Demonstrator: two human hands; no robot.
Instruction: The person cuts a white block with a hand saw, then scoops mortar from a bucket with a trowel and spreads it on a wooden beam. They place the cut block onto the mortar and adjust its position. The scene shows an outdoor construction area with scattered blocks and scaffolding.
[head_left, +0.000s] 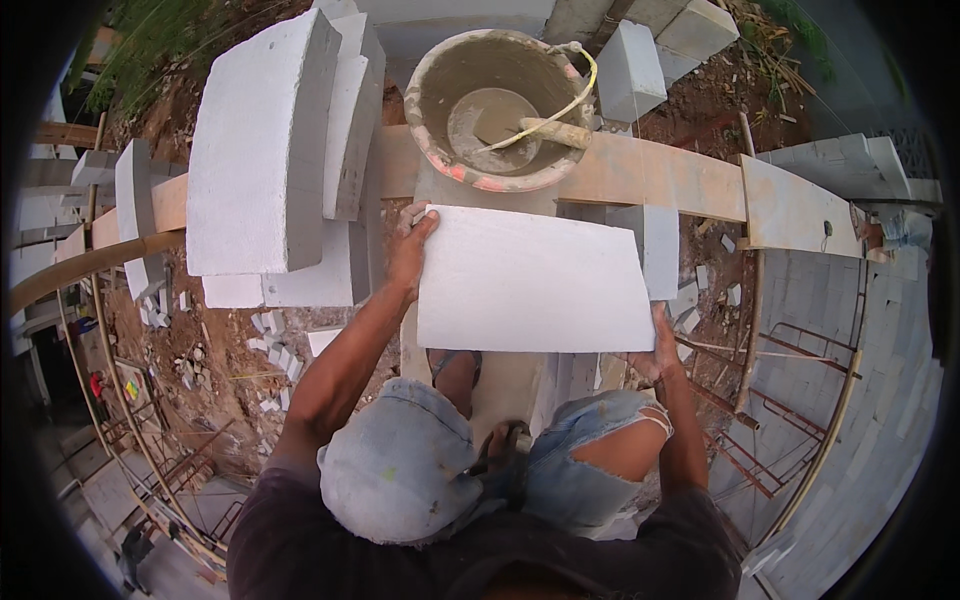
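Note:
A white aerated concrete block (530, 280) is held between my two hands, its broad face toward me and tilted slightly down to the right. My left hand (410, 240) grips its left end near the upper corner. At the lower right corner, my right hand (655, 352) holds the other end, with some fingers hidden beneath or behind the block. Just beyond it stands a mortar-smeared bucket (428, 130) with wet grey mortar (490, 115) inside. A tool's wooden handle (560, 133) and the bucket's yellowish cord handle (588, 85) cross the bucket's right side.
Stacked white blocks (255, 150) rise at the left. A wooden plank (660, 175) runs across behind the held block, and another block (632, 70) stands beyond it. Metal scaffold frames (800, 400) and a block wall (880, 390) are at the right. Rubble (275, 350) lies below.

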